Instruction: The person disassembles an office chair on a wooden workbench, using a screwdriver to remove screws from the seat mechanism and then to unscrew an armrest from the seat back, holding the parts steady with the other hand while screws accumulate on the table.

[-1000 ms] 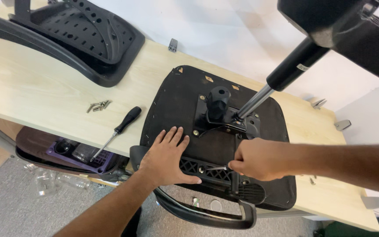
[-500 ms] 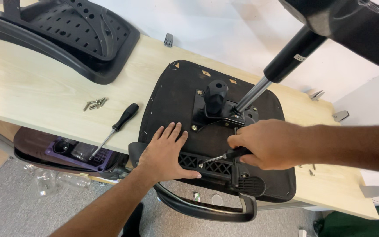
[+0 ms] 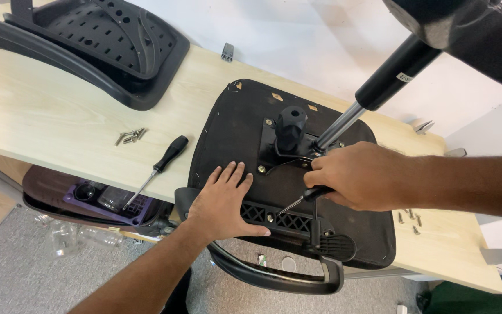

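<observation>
An upturned black chair seat lies on the light wooden table, its metal mechanism plate and gas-lift column sticking up. My left hand lies flat, fingers spread, on the near side of the seat base. My right hand grips a black-handled screwdriver whose tip points down at a screw on the armrest bracket. The black armrest loop hangs over the table's front edge.
A second screwdriver and a small pile of screws lie left of the seat. More screws lie to the right. A black perforated chair back rests at far left. A bin with plastic items sits under the table.
My right hand has lifted off the bracket and now holds a screwdriver angled at the bracket screw. My left hand has stayed flat on the seat. The view has shifted slightly.
</observation>
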